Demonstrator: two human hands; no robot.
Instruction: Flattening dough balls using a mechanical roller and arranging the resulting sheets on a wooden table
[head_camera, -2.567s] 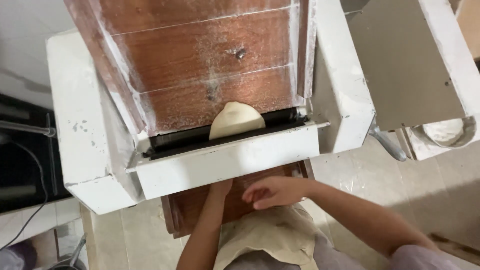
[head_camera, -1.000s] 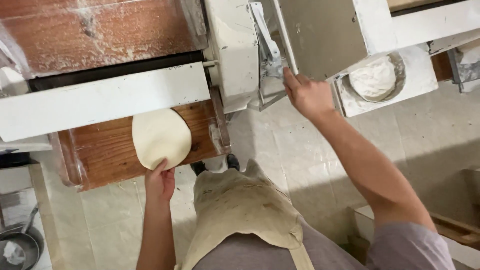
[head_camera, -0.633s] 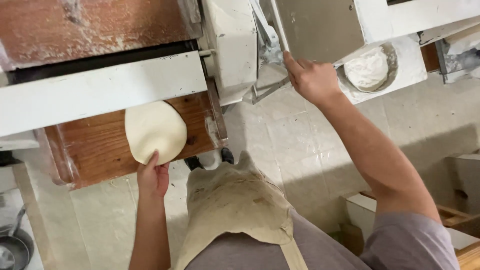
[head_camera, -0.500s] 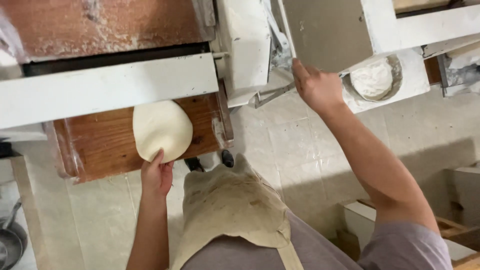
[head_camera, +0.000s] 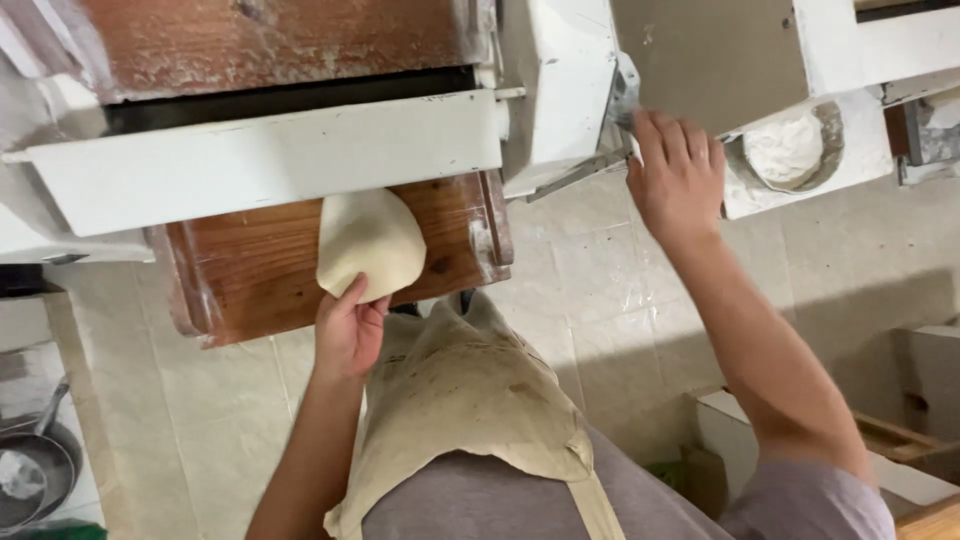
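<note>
Two hands are at work over a white dough-rolling machine (head_camera: 270, 160). At the far left edge, a dark pan (head_camera: 35, 470) sits low on the tiled floor (head_camera: 620, 290). Further right, the flattened dough sheet (head_camera: 370, 240) lies on the wooden tray (head_camera: 250, 260) below the machine's slot, and its near edge is pinched by the left hand (head_camera: 348, 330), thumb on top and fingers curled beneath. The sheet is best supported from underneath and lifted evenly, so that it is not stretched or torn. Right of the machine, a metal lever (head_camera: 575, 170) is touched by the right hand (head_camera: 678, 175), fingers loosely spread; a firm grip cannot be confirmed. Beyond it, a round bowl of flour (head_camera: 785, 150) is seen.
</note>
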